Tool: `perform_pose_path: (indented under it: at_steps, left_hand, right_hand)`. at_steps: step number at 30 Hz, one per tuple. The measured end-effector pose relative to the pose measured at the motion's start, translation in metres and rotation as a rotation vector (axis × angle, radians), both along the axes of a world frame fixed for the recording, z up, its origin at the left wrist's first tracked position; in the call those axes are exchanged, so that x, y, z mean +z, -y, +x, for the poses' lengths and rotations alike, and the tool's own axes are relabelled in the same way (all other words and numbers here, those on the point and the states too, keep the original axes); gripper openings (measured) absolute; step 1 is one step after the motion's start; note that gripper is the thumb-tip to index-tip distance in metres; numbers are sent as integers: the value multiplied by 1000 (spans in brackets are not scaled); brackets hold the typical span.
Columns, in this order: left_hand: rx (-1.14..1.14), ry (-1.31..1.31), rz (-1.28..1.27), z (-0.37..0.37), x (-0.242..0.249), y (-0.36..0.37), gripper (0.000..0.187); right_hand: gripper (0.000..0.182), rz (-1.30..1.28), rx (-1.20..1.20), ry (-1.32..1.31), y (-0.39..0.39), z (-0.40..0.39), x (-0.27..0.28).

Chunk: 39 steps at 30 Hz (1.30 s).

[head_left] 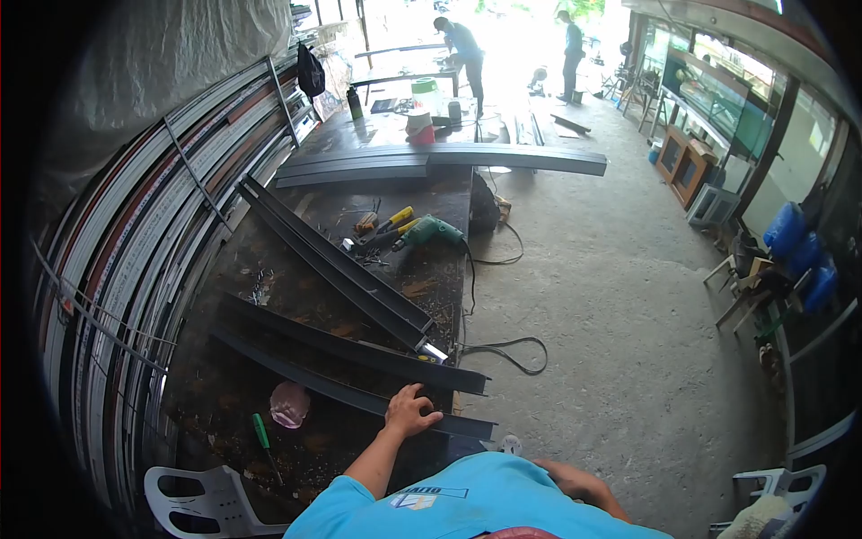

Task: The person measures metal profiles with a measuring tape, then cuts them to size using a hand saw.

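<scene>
My left hand (411, 411) has its fingers curled over the nearest dark metal profile (337, 386), close to the profile's right end. A second dark profile (350, 341) lies just beyond it, almost parallel. My right hand (561, 476) is low beside my body, its fingers hidden behind the blue shirt. Near it, at the table's corner, a small whitish round object (510, 445) shows. A green-handled screwdriver (261, 431) and a crumpled pinkish piece (289, 404) lie left of my left hand.
A green power drill (431, 232), yellow-handled tools (395, 220) and a long channel pair (337, 260) lie on the dark table (314, 216). Grey bars (521, 160) cross it farther back. Profiles stack along the left rack (126, 260). A cord (521, 341) loops off the right edge; two people stand beyond.
</scene>
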<state>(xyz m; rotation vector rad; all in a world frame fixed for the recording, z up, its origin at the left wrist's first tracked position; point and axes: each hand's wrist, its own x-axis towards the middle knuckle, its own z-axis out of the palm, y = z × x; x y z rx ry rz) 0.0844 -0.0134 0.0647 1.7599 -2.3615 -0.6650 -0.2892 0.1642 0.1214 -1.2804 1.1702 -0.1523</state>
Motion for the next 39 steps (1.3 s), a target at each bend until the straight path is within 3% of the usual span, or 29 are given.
perform_pose_path:
  at_steps: [1,5,7,11,13,20,23,28,31,35,38,39]
  left_hand:
    - [1,0,5,0,0,-1,38]
    - [2,-2,13,-1,1,-1,38]
    - [13,-25,15,-1,1,-1,37]
    - [2,-8,2,-1,1,-2,36]
    - [-3,-18,7,-1,1,-1,36]
    - [8,-12,10,-1,-2,-3,36]
    - [23,-27,5,0,-1,0,36]
    - [13,-73,-42,2,-4,1,33]
    - [15,-75,-41,2,-6,1,34]
    - [13,-56,-19,1,5,1,32]
    - [18,-106,-64,4,-1,3,32]
    - [8,-117,-83,4,-3,2,32]
  right_hand:
    - [66,16,23,99,-4,-4,-17]
    - [75,44,38,140,4,-4,8]
    - [87,172,-22,-47,11,3,45]
    - [91,148,2,-125,2,-3,33]
    - [93,182,-108,23,-5,0,34]
    - [98,309,-272,46,3,26,82]
    - [89,362,-315,2,12,33,96]
    - [67,275,-308,9,-3,18,36]
    - [55,335,-323,1,2,18,45]
    - [54,418,-296,25,12,3,49]
    - [57,243,-475,-17,17,-26,23]
    - [56,69,-503,-230,21,-30,11]
